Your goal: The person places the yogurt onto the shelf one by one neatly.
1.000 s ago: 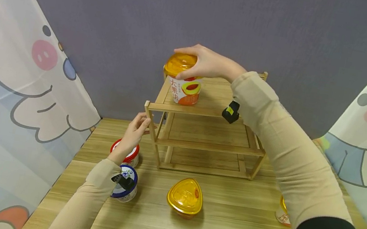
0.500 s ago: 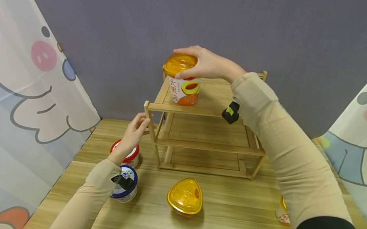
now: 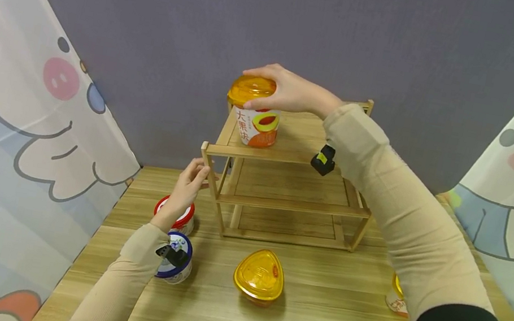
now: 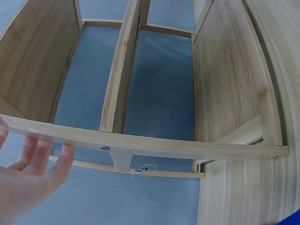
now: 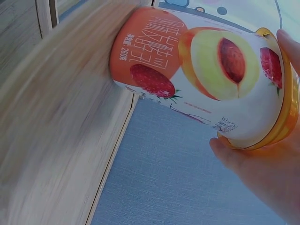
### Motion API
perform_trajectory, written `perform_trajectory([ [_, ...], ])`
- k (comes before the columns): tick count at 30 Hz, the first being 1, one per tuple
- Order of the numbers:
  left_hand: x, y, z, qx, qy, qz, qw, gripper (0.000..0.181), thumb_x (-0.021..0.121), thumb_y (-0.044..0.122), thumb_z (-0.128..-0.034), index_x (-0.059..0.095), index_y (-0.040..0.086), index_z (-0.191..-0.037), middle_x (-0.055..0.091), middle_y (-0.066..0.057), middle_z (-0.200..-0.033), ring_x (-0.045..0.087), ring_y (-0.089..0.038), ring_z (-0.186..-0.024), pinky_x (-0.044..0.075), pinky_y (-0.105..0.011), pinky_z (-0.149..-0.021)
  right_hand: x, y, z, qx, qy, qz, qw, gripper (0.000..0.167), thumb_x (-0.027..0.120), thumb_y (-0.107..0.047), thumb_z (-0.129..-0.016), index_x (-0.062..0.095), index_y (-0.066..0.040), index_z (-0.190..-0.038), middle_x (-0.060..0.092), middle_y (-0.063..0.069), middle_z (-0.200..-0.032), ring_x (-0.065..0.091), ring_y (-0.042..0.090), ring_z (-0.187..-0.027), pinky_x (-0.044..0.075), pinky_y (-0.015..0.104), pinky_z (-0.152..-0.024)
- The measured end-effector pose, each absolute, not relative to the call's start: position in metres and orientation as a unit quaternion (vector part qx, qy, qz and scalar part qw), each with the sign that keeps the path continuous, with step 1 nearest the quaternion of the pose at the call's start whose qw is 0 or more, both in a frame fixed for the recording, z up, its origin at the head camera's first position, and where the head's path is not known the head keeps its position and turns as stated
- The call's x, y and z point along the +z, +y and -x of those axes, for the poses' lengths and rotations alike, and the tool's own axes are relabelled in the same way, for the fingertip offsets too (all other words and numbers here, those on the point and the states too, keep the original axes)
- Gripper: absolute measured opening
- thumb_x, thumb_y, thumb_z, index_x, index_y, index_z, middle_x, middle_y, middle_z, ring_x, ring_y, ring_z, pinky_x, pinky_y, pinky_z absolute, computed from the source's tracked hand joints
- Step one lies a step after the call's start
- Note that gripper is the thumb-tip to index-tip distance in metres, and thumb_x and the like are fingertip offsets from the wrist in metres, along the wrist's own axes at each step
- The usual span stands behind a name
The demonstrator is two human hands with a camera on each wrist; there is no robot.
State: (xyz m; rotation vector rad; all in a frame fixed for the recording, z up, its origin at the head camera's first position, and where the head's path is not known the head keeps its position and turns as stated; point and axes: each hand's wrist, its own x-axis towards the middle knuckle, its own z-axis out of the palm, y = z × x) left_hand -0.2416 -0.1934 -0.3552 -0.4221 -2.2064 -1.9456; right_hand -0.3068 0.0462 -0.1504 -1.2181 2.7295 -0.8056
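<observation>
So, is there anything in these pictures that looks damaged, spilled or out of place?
Nothing looks spilled or damaged. One oddity: a loose thread-like loop on the left side of the rack, perhaps a leftover tie.

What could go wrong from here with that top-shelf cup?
The right grip holds the fruit-print cup by its orange lid, so the lid might pop loose. The cup is near the left end of the top shelf; a nudge could tip it off. The left grip holds the rack; a pull might shift it.
</observation>
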Motion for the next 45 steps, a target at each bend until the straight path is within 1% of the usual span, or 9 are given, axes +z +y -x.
perform_trajectory([
  [2, -0.356, -0.194, 0.241, -0.653, -0.739, 0.142, 0.085, 0.025, 0.038, 0.017, -0.0956, 0.043, 0.003, -0.116, 0.053, 0.002, -0.091, 0.059, -0.016, -0.09, 0.042, -0.049, -0.087, -0.152, 0.046, 0.308, -0.257, 0.882, 0.395, 0.024, 0.069, 0.062, -0.042, -0.08, 0.032, -0.018, -0.138, 0.028, 0.011, -0.134, 0.031, 0.021, -0.118, 0.032, 0.04, -0.095],
  [4, -0.356, -0.194, 0.241, -0.653, -0.739, 0.143, 0.084, 0.025, 0.038, 0.017, -0.0956, 0.043, 0.004, -0.116, 0.053, 0.002, -0.092, 0.059, -0.016, -0.09, 0.042, -0.049, -0.087, -0.153, 0.045, 0.308, -0.255, 0.882, 0.396, 0.021, 0.069, 0.061, -0.042, -0.08, 0.032, -0.018, -0.138, 0.028, 0.011, -0.134, 0.031, 0.021, -0.119, 0.032, 0.04, -0.096],
  [9, -0.357, -0.195, 0.241, -0.65, -0.741, 0.144, 0.086, 0.025, 0.039, 0.02, -0.0953, 0.044, 0.006, -0.115, 0.052, 0.0, -0.093, 0.054, -0.037, -0.098, 0.042, -0.049, -0.087, -0.153, 0.046, 0.308, -0.262, 0.883, 0.389, 0.015, 0.069, 0.062, -0.042, -0.079, 0.033, -0.019, -0.137, 0.028, 0.01, -0.136, 0.031, 0.02, -0.12, 0.032, 0.038, -0.096],
  [10, -0.357, -0.195, 0.241, -0.65, -0.741, 0.144, 0.086, 0.025, 0.039, 0.021, -0.0952, 0.044, 0.007, -0.114, 0.052, 0.0, -0.093, 0.054, -0.037, -0.098, 0.042, -0.049, -0.087, -0.153, 0.046, 0.307, -0.264, 0.884, 0.386, 0.015, 0.069, 0.062, -0.043, -0.079, 0.034, -0.02, -0.137, 0.028, 0.01, -0.136, 0.031, 0.02, -0.12, 0.032, 0.037, -0.096],
  [17, -0.357, -0.195, 0.242, -0.65, -0.74, 0.148, 0.087, 0.024, 0.039, 0.019, -0.0954, 0.044, 0.006, -0.115, 0.052, -0.001, -0.093, 0.059, -0.017, -0.091, 0.041, -0.05, -0.087, -0.153, 0.047, 0.303, -0.272, 0.886, 0.375, 0.001, 0.07, 0.062, -0.045, -0.078, 0.033, -0.021, -0.137, 0.029, 0.009, -0.136, 0.031, 0.019, -0.12, 0.033, 0.037, -0.096],
  [26, -0.355, -0.194, 0.241, -0.648, -0.742, 0.147, 0.088, 0.024, 0.037, 0.016, -0.096, 0.043, 0.003, -0.115, 0.052, 0.002, -0.091, 0.058, -0.005, -0.085, 0.043, -0.048, -0.086, -0.151, 0.051, 0.291, -0.288, 0.887, 0.359, -0.043, 0.061, 0.053, -0.047, -0.083, 0.038, -0.017, -0.134, 0.031, 0.008, -0.135, 0.036, 0.021, -0.117, 0.034, 0.038, -0.095],
  [33, -0.354, -0.194, 0.241, -0.647, -0.743, 0.147, 0.087, 0.025, 0.036, 0.015, -0.0959, 0.042, 0.0, -0.116, 0.052, 0.002, -0.091, 0.058, -0.004, -0.085, 0.044, -0.046, -0.086, -0.153, 0.058, 0.277, -0.293, 0.876, 0.37, -0.096, 0.053, 0.054, -0.043, -0.085, 0.044, -0.015, -0.129, 0.036, 0.007, -0.132, 0.037, 0.019, -0.118, 0.035, 0.038, -0.095],
  [39, -0.355, -0.193, 0.241, -0.645, -0.745, 0.147, 0.085, 0.027, 0.037, 0.017, -0.0958, 0.042, 0.0, -0.116, 0.052, 0.001, -0.091, 0.058, -0.003, -0.085, 0.044, -0.046, -0.086, -0.156, 0.069, 0.262, -0.307, 0.865, 0.37, -0.143, 0.049, 0.056, -0.039, -0.085, 0.049, -0.013, -0.125, 0.039, 0.004, -0.131, 0.034, 0.017, -0.122, 0.028, 0.036, -0.101],
  [45, -0.356, -0.195, 0.241, -0.641, -0.748, 0.152, 0.086, 0.026, 0.038, 0.023, -0.0955, 0.043, 0.006, -0.114, 0.051, 0.0, -0.093, 0.058, -0.006, -0.087, 0.043, -0.047, -0.086, -0.164, 0.08, 0.246, -0.318, 0.851, 0.386, -0.157, 0.044, 0.058, -0.032, -0.085, 0.051, -0.011, -0.123, 0.039, 0.008, -0.131, 0.034, 0.021, -0.123, 0.028, 0.039, -0.101],
])
